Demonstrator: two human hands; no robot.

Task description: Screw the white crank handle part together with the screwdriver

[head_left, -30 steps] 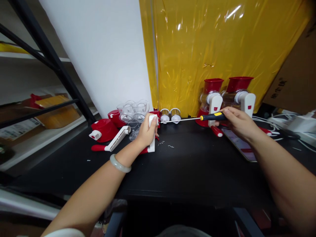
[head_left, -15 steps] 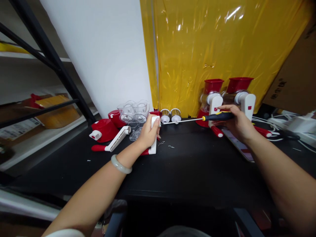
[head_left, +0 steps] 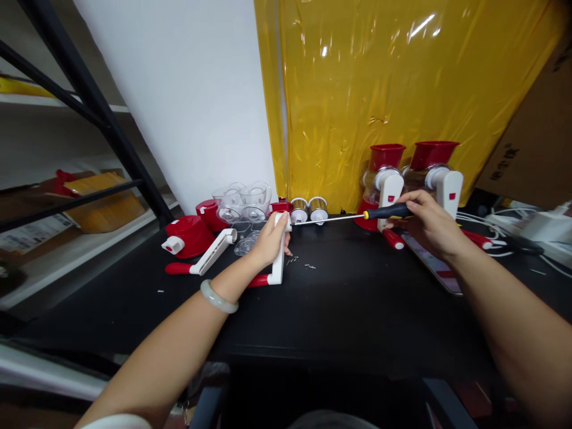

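Note:
My left hand (head_left: 269,239) is wrapped round the upper end of a white crank handle (head_left: 277,268), whose red grip (head_left: 258,281) points left near the tabletop. In my right hand (head_left: 424,220) is a screwdriver (head_left: 386,211) with a black and yellow handle, held level. Its long thin shaft runs left to the white end of the crank handle; my fingers hide the exact contact. Several small screws (head_left: 310,266) lie on the black table just right of my left hand. A second crank handle (head_left: 214,253) rests to the left.
Red grater bases (head_left: 190,235) and clear plastic housings (head_left: 243,202) stand at the back left. Two metal drum cutters (head_left: 318,210) sit at the back middle. Two assembled rotary graters (head_left: 386,179) stand back right, near a phone (head_left: 431,262), white cables and a power strip (head_left: 547,229).
The crank handle has tilted, and its red grip shows more at the lower left. My right hand has shifted slightly left and its fingers have regripped the screwdriver handle's rear end.

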